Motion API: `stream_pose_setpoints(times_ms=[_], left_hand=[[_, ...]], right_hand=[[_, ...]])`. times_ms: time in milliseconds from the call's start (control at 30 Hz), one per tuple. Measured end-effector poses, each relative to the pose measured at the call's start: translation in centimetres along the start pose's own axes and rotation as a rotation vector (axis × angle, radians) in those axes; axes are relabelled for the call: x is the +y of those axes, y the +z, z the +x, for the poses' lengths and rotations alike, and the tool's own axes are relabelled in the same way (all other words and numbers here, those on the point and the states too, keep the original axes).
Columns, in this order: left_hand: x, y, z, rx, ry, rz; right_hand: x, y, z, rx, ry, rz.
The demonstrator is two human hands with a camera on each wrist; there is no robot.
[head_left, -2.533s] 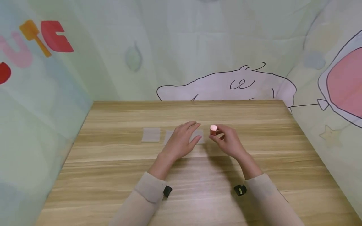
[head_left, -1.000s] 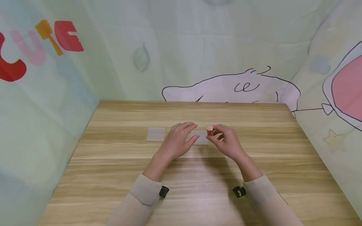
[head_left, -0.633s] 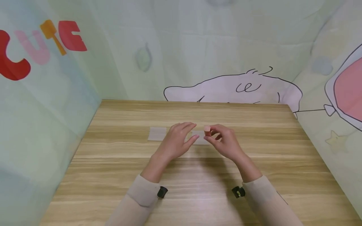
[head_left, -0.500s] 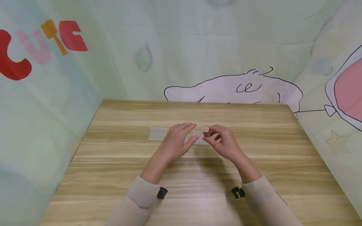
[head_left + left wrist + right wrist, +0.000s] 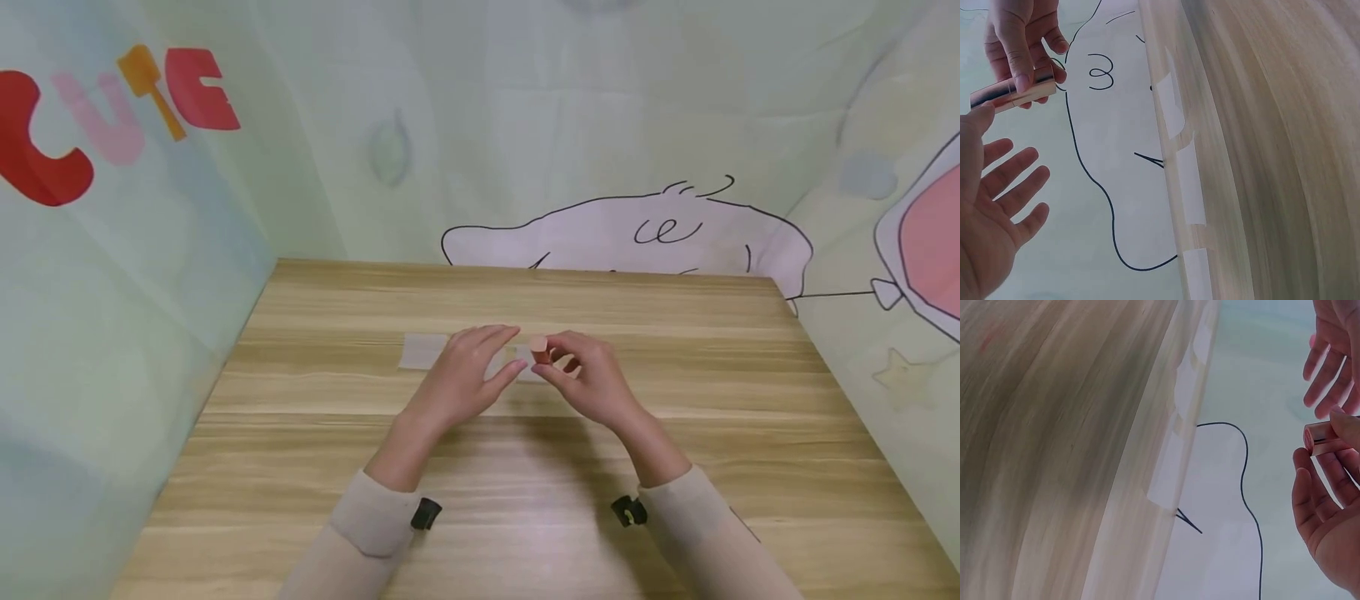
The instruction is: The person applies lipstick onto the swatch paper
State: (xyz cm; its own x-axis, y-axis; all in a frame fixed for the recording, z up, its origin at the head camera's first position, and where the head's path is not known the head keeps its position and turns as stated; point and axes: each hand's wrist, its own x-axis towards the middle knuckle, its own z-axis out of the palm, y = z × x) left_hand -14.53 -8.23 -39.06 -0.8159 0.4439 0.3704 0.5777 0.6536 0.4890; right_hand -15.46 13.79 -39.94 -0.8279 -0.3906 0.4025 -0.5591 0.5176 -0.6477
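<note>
A small metallic rose-gold tube with a seam, like a lipstick tube (image 5: 539, 351), is pinched between the thumb and fingers of my right hand (image 5: 592, 379), raised over the table. The left wrist view shows the tube (image 5: 992, 95) lengthwise, with the right hand (image 5: 1015, 31) around its far part. My left hand (image 5: 463, 379) hovers just left of it, fingers extended and thumb apart, holding nothing. In the left wrist view the left thumb overlaps the tube's near end. Flat white paper pieces lie below: one at left (image 5: 422, 352), others partly hidden by the hands.
The wood-grain table (image 5: 480, 467) carries a short row of white pieces; they also show as white strips (image 5: 1191, 184) in the left wrist view. Printed fabric walls (image 5: 540, 142) stand behind the table and along both sides.
My right hand has brought the tube leftward, closer to my left hand and over the rightmost white piece. The left hand keeps its spread pose. The head view has turned slightly left.
</note>
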Motion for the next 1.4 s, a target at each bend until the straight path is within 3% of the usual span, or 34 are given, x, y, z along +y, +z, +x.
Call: stream_pose_setpoints(times_ms=[467, 1400], left_hand=[[-0.7, -0.6, -1.2, 0.029, -0.006, -0.056], [-2.1, -1.8, -2.7, 0.024, -0.032, -0.096]], right_hand=[[-1.3, 0.9, 0.5, -0.033, -0.049, -0.003], [-2.1, 2.0, 1.7, -0.086, -0.108, -0.059]])
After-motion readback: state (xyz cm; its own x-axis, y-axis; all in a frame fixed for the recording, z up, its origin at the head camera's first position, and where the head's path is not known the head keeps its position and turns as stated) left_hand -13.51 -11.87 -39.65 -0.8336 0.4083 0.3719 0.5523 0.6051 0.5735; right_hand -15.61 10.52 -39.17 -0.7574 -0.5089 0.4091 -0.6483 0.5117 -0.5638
